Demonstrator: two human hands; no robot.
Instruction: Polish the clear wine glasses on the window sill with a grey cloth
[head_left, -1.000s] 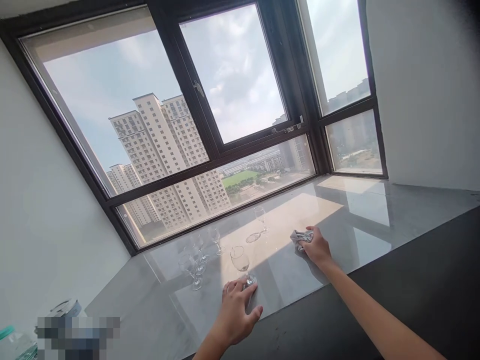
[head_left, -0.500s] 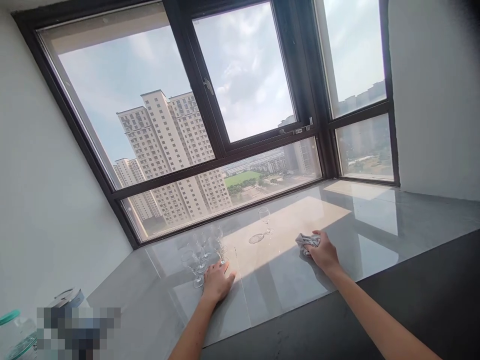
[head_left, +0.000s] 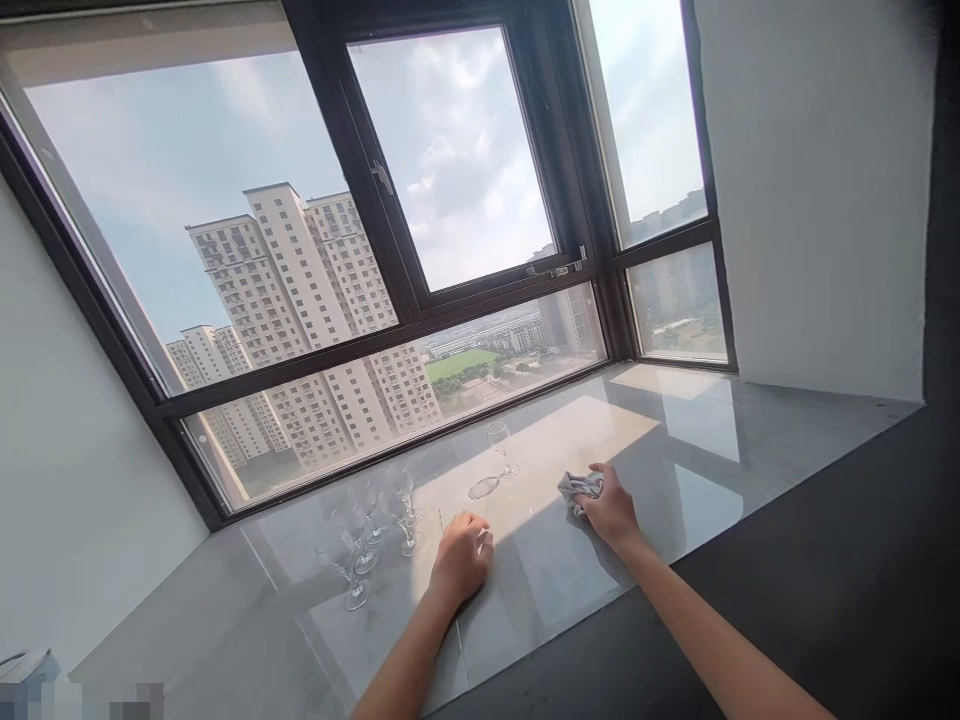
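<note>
The window (head_left: 450,150) sits a little further left in view than half a second ago. On the bench (head_left: 712,440), the left hand (head_left: 461,555) has drawn back from the group of glasses (head_left: 367,530). Then it lay flat with its fingers at their feet; now it rests apart from them, just to their right, fingers curled loosely under and gripping nothing. The right hand (head_left: 611,505) has kept its place, fingers closed down on the cloth (head_left: 576,487).

The bench is a broad slab of polished grey stone, veined, glossy enough to mirror the dark window frame, with a sunlit patch across its middle. The glasses are clear stemmed ones with round feet, standing upright close together near the window. One more stemmed glass (head_left: 499,445) stands alone in the sunlight, between the group and the cloth. The cloth is small, grey and crumpled, lying on the bench under the right fingers.
</note>
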